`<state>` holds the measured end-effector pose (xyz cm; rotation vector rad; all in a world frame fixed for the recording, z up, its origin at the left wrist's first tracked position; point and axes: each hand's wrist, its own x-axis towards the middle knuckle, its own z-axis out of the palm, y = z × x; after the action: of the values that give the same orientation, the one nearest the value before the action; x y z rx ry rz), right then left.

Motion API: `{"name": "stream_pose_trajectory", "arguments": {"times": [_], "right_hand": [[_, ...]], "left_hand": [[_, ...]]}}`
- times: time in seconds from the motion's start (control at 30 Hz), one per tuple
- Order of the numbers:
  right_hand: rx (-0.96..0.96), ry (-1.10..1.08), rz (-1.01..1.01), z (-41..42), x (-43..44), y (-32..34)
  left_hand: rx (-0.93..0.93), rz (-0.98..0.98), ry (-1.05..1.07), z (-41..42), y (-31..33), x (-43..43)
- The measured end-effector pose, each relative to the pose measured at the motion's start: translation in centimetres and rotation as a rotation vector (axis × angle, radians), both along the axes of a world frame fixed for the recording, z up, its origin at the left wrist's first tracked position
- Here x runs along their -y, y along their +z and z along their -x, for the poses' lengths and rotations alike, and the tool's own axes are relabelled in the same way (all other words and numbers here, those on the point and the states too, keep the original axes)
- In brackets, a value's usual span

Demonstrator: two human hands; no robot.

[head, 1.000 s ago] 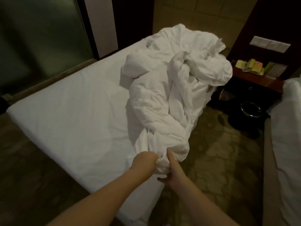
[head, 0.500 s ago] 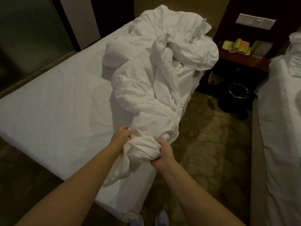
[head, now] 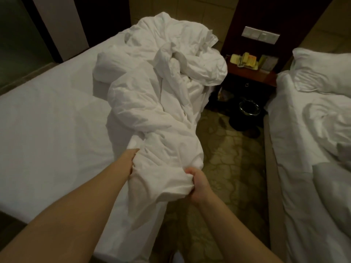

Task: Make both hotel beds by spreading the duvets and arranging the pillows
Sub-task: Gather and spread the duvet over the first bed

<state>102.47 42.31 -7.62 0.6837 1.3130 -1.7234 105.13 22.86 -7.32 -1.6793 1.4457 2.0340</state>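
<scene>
Head camera, looking down over both forearms. Grips the near end of the white duvet (head: pixel 152 111) with both hands: left hand (head: pixel 131 160) curled into the cloth from the left, fingers mostly buried in the folds; right hand (head: pixel 197 182) closed tight on a wad of fabric at the lower right. Lies twisted in a long rope down the right side of the left bed (head: pixel 47 120), heaped at the head end near the nightstand (head: pixel 252 76), near end hanging over the mattress corner toward the floor. Looks like the very start of spreading, with the second bed (head: pixel 307 186) across the aisle also rumpled, its pillow (head: pixel 322 73) at the head. To do this well: work along the hem until two corners turn up, part the hands wide, lift and shake to undo the twist, then draw the cloth left across the bare sheet. Avoid yanking the whole bundle, likely to slide it off the right edge; keep clear of the bin (head: pixel 249 108).
</scene>
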Motion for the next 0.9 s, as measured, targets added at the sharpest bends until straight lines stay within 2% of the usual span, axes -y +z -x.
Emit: {"name": "stream_pose_trajectory", "arguments": {"times": [0.07, 0.2, 0.27, 0.33, 0.4, 0.47, 0.53, 0.57, 0.63, 0.7, 0.77, 0.8, 0.87, 0.9], "right_hand": [[-0.013, -0.023, -0.104, -1.4, 1.0, -0.9], [-0.051, -0.105, -0.195, -5.4, 5.3, -2.9], [-0.089, -0.184, -0.196, -7.0, 8.4, -4.1], [-0.129, -0.28, -0.152, -8.7, 12.0, -3.4], [-0.175, -0.342, -0.114, -10.6, 15.8, -0.7], [-0.242, -0.33, -0.134, -12.9, 18.5, 2.1], [-0.3, -0.272, -0.244, -15.8, 19.9, 3.1], [-0.33, -0.244, -0.304, -17.3, 20.2, 3.1], [-0.369, -0.183, -0.441, -20.7, 20.9, 2.2], [-0.408, -0.063, -0.677, -24.5, 21.4, 0.7], [-0.586, 0.167, -1.0, -28.7, 22.0, -0.9], [-0.764, 0.234, -1.065, -30.8, 22.5, -1.6], [-1.059, 0.355, -0.935, -34.4, 23.7, -2.0], [-1.077, 0.38, -0.796, -35.8, 24.1, -1.4]], "left_hand": [[-0.037, 0.013, -0.016, -0.8, -0.3, 2.0], [-0.122, 0.036, 0.096, -4.2, -1.1, 6.9], [-0.184, 0.06, 0.119, -5.5, -1.0, 10.9], [-0.297, 0.111, 0.041, -6.1, 1.4, 15.2], [-0.462, 0.258, -0.009, -8.1, 6.0, 18.0], [-0.539, 0.484, -0.042, -12.2, 9.9, 19.5], [-0.532, 0.661, -0.128, -17.6, 10.2, 20.3], [-0.497, 0.688, -0.159, -20.3, 9.1, 20.5], [-0.352, 0.672, -0.191, -25.3, 5.5, 20.4], [-0.228, 0.625, -0.224, -29.4, 2.2, 19.0], [-0.168, 0.595, -0.315, -32.4, -0.1, 16.8], [-0.167, 0.59, -0.353, -33.5, -0.6, 15.8], [-0.203, 0.576, -0.397, -34.4, -0.5, 14.5], [-0.248, 0.54, -0.393, -34.5, 0.0, 14.2]]}}
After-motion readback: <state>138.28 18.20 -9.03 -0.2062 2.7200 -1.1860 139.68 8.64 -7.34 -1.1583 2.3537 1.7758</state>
